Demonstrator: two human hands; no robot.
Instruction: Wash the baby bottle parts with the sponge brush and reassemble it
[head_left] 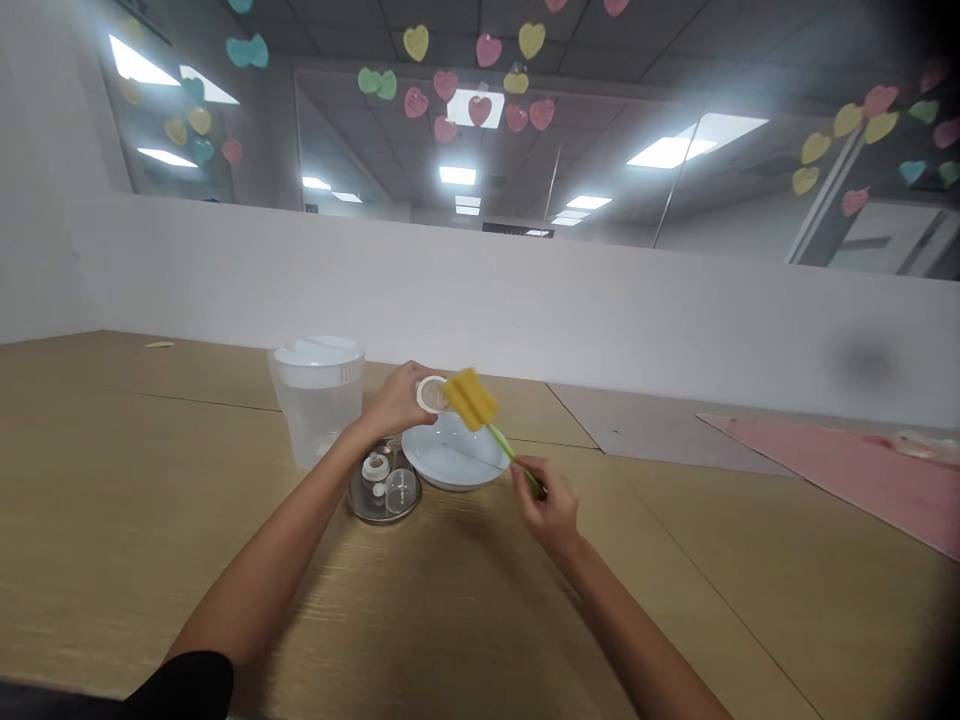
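My left hand (405,400) is closed round a small bottle (433,395), its round open mouth turned toward me above a white basin (457,470). In my right hand (550,505) is the green handle of a sponge bottle brush (471,400). The yellow sponge head is right at the bottle's mouth; whether it touches the rim I cannot tell. Left of the basin, a round metal tray (385,515) carries a white bottle collar with a teat (376,468), a clear cap (403,490) and a small white piece (379,490).
A large translucent pitcher (319,410) with a white lid stands behind the tray on the left. To the right lies a pink sheet (847,480) on the wooden table (465,620). A low white wall (525,320) with windows above closes off the back.
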